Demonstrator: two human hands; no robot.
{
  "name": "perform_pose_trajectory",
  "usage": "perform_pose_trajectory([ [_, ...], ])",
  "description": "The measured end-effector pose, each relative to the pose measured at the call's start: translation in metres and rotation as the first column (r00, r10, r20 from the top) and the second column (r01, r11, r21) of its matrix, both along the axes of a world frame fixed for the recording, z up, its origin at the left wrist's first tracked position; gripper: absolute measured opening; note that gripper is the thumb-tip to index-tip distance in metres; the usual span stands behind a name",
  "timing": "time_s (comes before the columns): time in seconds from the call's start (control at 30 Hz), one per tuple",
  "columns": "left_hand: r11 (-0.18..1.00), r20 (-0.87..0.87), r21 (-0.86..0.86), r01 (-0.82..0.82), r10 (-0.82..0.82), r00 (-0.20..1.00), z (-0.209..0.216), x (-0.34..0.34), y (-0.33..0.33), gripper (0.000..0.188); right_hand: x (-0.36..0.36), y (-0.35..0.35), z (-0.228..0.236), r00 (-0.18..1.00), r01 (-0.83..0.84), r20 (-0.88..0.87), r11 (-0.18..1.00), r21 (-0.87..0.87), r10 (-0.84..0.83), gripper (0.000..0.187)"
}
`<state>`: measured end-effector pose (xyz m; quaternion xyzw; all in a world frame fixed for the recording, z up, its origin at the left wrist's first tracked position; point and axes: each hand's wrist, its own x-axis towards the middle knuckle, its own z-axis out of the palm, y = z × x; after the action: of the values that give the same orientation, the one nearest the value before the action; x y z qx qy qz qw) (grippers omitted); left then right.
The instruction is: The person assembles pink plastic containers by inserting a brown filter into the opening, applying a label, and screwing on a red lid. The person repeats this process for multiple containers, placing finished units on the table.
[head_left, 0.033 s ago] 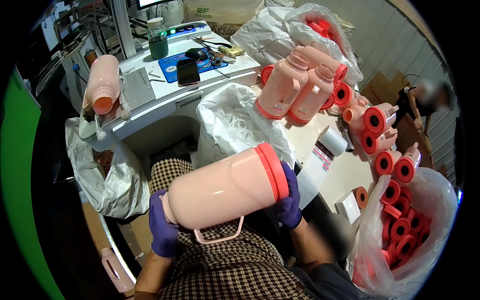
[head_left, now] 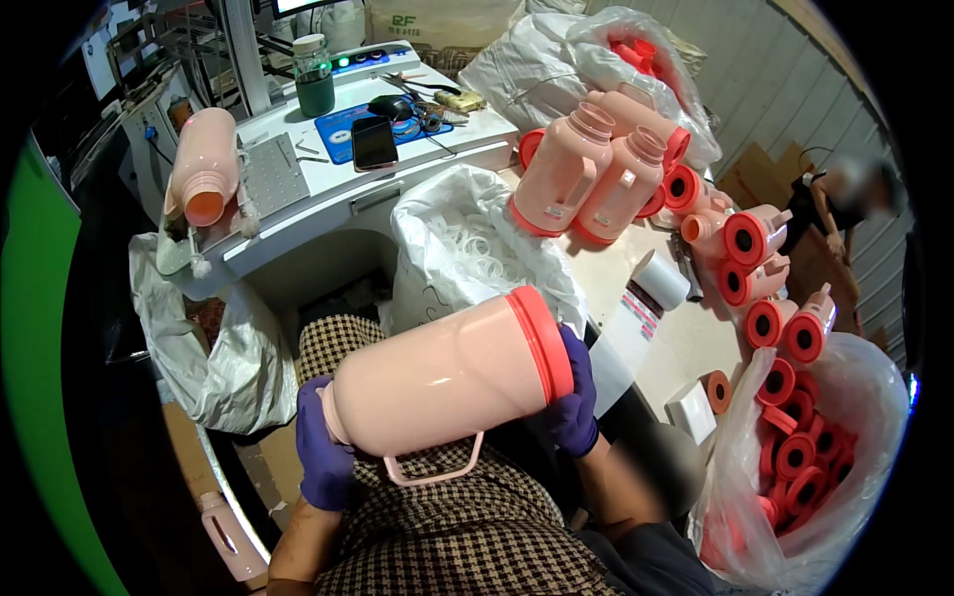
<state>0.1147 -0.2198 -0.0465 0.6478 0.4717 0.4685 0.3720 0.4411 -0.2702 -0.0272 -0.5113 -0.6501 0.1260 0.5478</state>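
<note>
A large pink thermos jug (head_left: 442, 372) lies on its side above my lap, its handle toward me. My left hand (head_left: 325, 447), in a purple glove, is closed around the narrow neck end. At the other end, my right hand (head_left: 573, 397), also gloved in purple, grips the red base ring (head_left: 541, 343); some of its fingers are hidden behind the jug. Just beyond the jug stands a white sack (head_left: 427, 238) holding clear plastic rings (head_left: 482, 248).
Several pink jugs (head_left: 563, 169) with red bases stand or lie on the right-hand table (head_left: 656, 372). A clear bag (head_left: 865, 397) of red rings sits at right. Another jug (head_left: 204, 169) rests on the machine at left, near a phone (head_left: 374, 144). A person (head_left: 845, 204) is far right.
</note>
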Motion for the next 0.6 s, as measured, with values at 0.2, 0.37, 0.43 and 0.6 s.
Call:
perform_pose_trajectory([
  [0.2, 1.0, 0.169, 0.007, -0.012, 0.011, 0.986, -0.004, 0.001, -0.001, 0.035, -0.004, -0.009, -0.004, 0.995, -0.03, -0.1, 0.999, -0.041, 0.025, 0.076],
  [0.37, 0.999, 0.112, 0.052, -0.014, 0.008, 0.994, -0.002, -0.003, -0.008, 0.034, -0.012, -0.015, 0.003, 0.986, -0.096, -0.148, 0.987, -0.128, 0.077, 0.072],
  [0.43, 0.997, 0.046, 0.075, -0.023, 0.02, 0.999, -0.003, -0.006, -0.011, 0.034, -0.014, -0.015, 0.001, 0.989, -0.095, -0.126, 0.985, -0.144, 0.077, 0.072],
  [0.6, 1.0, 0.071, 0.015, 0.007, -0.008, 0.997, -0.001, -0.004, -0.01, 0.037, -0.001, -0.026, -0.036, 0.907, -0.218, -0.405, 0.95, -0.224, 0.113, 0.084],
])
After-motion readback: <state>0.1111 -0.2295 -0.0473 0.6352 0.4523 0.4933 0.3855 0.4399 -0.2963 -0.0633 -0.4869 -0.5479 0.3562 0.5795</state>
